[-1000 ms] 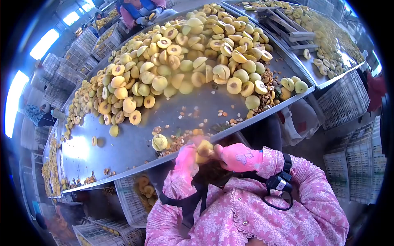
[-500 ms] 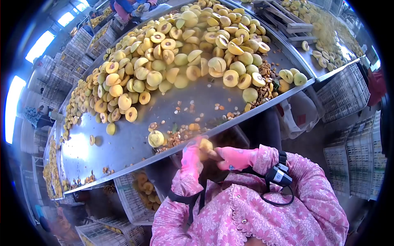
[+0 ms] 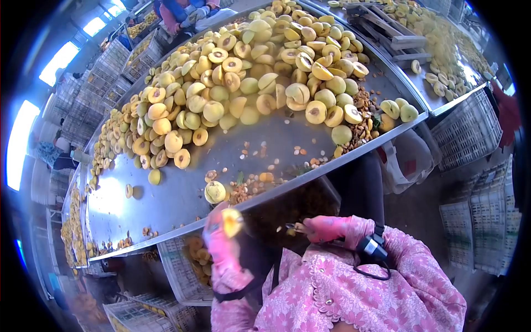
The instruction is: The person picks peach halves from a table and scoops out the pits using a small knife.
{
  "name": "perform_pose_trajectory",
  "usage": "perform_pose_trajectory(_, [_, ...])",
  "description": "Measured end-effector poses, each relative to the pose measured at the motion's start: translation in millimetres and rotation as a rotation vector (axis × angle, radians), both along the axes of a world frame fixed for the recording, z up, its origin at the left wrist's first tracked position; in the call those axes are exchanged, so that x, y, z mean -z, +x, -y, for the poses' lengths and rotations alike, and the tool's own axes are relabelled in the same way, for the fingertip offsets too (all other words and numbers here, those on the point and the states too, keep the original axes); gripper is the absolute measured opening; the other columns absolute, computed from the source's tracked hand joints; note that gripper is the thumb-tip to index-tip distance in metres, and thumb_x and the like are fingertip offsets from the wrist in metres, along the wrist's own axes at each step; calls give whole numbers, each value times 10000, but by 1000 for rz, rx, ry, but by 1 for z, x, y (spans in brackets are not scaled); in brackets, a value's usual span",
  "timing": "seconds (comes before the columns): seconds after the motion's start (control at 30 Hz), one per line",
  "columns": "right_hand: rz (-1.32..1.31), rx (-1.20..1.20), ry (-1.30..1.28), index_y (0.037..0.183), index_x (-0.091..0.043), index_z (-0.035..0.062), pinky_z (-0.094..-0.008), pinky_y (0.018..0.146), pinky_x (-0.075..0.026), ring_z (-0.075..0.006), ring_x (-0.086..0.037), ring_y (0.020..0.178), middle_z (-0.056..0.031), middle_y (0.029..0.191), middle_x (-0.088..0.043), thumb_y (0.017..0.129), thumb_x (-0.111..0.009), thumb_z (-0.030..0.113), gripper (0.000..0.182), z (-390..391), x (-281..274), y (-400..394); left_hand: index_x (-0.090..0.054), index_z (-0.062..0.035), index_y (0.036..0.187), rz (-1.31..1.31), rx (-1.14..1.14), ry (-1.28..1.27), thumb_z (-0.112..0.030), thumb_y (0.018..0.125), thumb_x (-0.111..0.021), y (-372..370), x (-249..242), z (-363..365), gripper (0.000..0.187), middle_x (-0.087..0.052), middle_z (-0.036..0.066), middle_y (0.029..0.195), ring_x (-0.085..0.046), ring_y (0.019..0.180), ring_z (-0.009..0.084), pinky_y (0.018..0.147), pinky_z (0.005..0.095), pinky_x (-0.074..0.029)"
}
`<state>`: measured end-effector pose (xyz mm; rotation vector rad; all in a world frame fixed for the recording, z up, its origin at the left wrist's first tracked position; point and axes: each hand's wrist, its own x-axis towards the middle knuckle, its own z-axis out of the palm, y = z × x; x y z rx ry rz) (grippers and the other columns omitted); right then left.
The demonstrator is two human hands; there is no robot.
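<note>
My left hand, in a pink glove and smeared by motion, grips a yellow peach half just in front of the table's near edge. To its right, my right hand, also gloved in pink, is closed around a small pitting tool whose tip points left. The tool's exact shape is too small to make out. Small pale bits hang near its tip, above a dark container below the edge. On the metal table, a whole-looking peach sits beside a heap of pits and scraps.
A large pile of halved peaches covers the far part of the metal table. Pits lie along its right rim. White plastic crates stand right and lower left. Across the table another person's gloved hands show.
My hands, together before, have come apart. The left has moved left and down with the peach half; the right has moved slightly right and down, and its tool now shows.
</note>
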<state>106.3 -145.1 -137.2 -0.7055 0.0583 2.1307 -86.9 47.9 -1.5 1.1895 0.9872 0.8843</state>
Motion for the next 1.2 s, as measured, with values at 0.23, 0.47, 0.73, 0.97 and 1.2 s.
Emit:
perform_pose_trajectory(0.23, [1260,-545,385,987,-494,1,-391,672,-440,-326,-588,801,-175,851,-591,771,-546,187,290,-21,-61,-5,-519,11,1135,-798,105,638,-178,782,-646,-43,-42,-87,420,-566,150,1088,-568,929,223,791,304,-445])
perform_pose_trajectory(0.47, [1275,-401,309,1023,-490,-44,-389,704,-449,-349,-584,843,-216,915,-590,729,-552,211,394,-19,-21,-3,-455,30,1191,-632,458,533,-179,817,-606,187,-52,-149,453,-579,163,1067,-563,924,176,786,252,-432])
perform_pose_trajectory(0.73, [1223,-505,350,1016,-484,-41,-397,713,-446,-359,-583,853,-232,916,-587,736,-546,200,375,-30,-16,1,-501,38,1120,-831,319,797,-232,721,-673,262,42,-217,512,-611,163,985,-574,907,214,771,298,-456])
perform_pose_trajectory(0.97, [844,-180,259,887,-463,51,-301,527,-358,-106,-397,551,21,673,-461,874,-440,182,134,-28,-51,19,-452,-35,1167,207,394,-446,-98,725,-513,159,7,-166,451,-528,123,1086,-532,967,283,761,420,-474])
perform_pose_trajectory(1.2, [1453,11,542,862,-449,15,-309,638,-414,-179,-526,706,-117,739,-517,833,-532,186,193,-45,-153,34,-469,-9,1138,343,370,-593,-150,704,-551,97,-5,-78,463,-533,153,1100,-517,1013,313,835,460,-438])
